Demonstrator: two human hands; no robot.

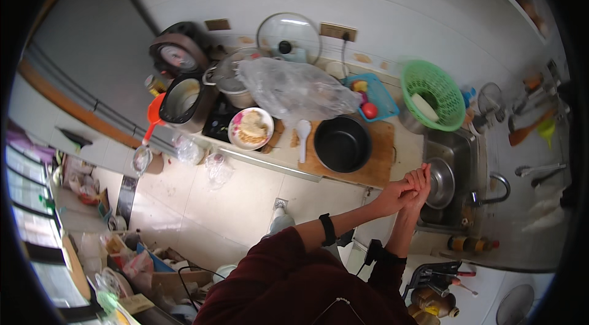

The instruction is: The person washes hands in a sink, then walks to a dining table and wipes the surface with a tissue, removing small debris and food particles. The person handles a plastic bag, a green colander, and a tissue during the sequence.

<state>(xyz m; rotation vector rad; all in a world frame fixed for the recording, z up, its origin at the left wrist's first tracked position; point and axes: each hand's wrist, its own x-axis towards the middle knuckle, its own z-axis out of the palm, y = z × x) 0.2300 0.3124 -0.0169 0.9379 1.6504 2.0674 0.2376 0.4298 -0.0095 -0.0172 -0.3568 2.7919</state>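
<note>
My left hand (391, 198) and my right hand (420, 187) are pressed together, fingers folded over each other, at the near-left edge of the stainless steel sink (461, 150). I see no object in either; the contact between the palms is hidden. Beyond my right hand, a round metal basin (444, 183) sits in the sink. The curved faucet (500, 182) stands at the sink's right side. Left of my hands, a black pot (343, 143) rests on a wooden cutting board (381, 159).
A green colander (453, 95) holds a pale, long vegetable (424, 107). A blue basket (385, 99), clear plastic bag (294, 88), white rice paddle (303, 138) and bowl of food (251, 129) line the counter. An open rice cooker (184, 99) stands left; a bottle (469, 244) lies nearer me.
</note>
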